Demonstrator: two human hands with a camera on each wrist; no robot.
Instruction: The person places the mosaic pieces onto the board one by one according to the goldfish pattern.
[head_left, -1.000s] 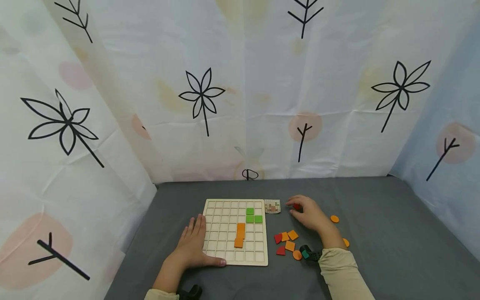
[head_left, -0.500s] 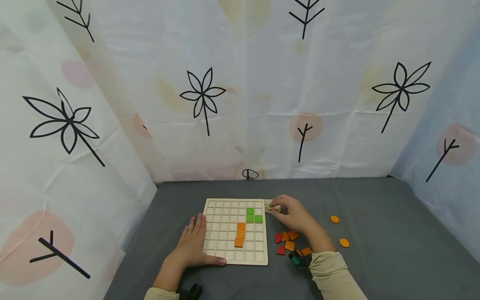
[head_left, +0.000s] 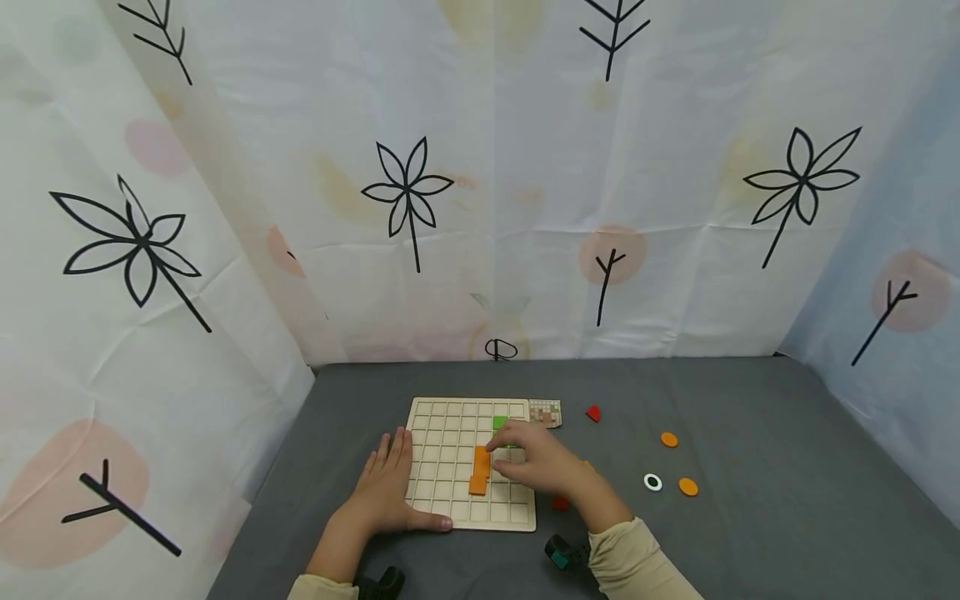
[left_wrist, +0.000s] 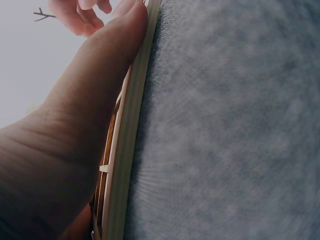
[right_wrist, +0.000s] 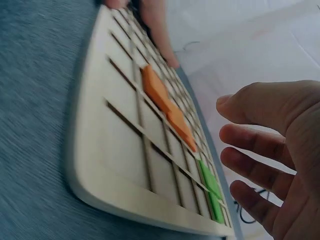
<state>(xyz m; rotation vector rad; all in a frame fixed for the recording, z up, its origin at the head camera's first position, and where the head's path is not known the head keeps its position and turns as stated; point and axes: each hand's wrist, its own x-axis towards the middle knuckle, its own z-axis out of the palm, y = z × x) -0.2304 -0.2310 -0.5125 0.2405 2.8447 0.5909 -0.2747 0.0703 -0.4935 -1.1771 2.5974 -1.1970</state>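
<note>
A pale wooden grid board [head_left: 438,504] lies on the dark grey table. My left hand [head_left: 384,492] rests at its left side, fingers spread along that edge and thumb on the front edge; in the left wrist view the thumb [left_wrist: 107,57] lies along the rim. Over the right half of the board hovers my right hand [head_left: 540,457], fingers bent loosely, thumb apart, no piece visible between them in the right wrist view. Below its fingertips sit orange tiles [head_left: 480,462]. A green tile [head_left: 500,422] lies farther back; other green ones are partly hidden by the hand.
A small printed pattern card [head_left: 545,412] touches the board's back right. A red piece [head_left: 593,413], orange discs [head_left: 687,487] and a white ring [head_left: 653,482] lie to the right. My right forearm hides most of the loose pieces near the board.
My right hand has moved left from the red piece, past the card, to over the board. The red piece stays behind and the white ring has come into sight. The left hand has stayed still.
</note>
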